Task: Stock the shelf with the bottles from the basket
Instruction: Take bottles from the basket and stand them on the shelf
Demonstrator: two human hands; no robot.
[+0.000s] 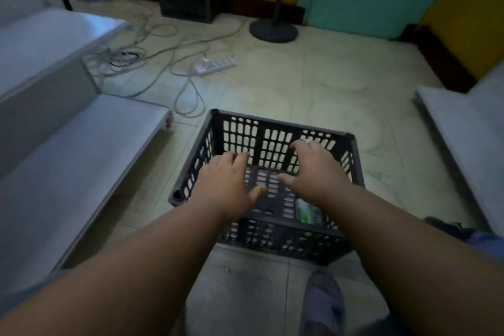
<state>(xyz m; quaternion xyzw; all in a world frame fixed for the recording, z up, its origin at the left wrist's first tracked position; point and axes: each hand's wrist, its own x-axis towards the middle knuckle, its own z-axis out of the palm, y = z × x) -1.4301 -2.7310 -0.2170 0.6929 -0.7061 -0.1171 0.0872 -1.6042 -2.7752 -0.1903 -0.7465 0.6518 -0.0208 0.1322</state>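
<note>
Grip: neither of my hands holds anything; both hover palm-down above the basket with fingers spread and loosely bent.
Left hand (224, 182): I see it over the basket's left half, thumb pointing inward toward the other hand.
Right hand (313, 169): I see it over the right half, fingertips reaching toward the far wall.
Basket (275, 124): dark slotted plastic crate standing on the tiled floor, directly ahead of me.
Bottle (305, 211): one pale bottle with a green label lies in the near right corner, partly hidden under my right wrist; I cannot tell if more lie beneath.
Shelf (81, 150): grey metal boards to my left, low to the floor.
Power strip (215, 66): white, beyond the basket, among loose cables.
</note>
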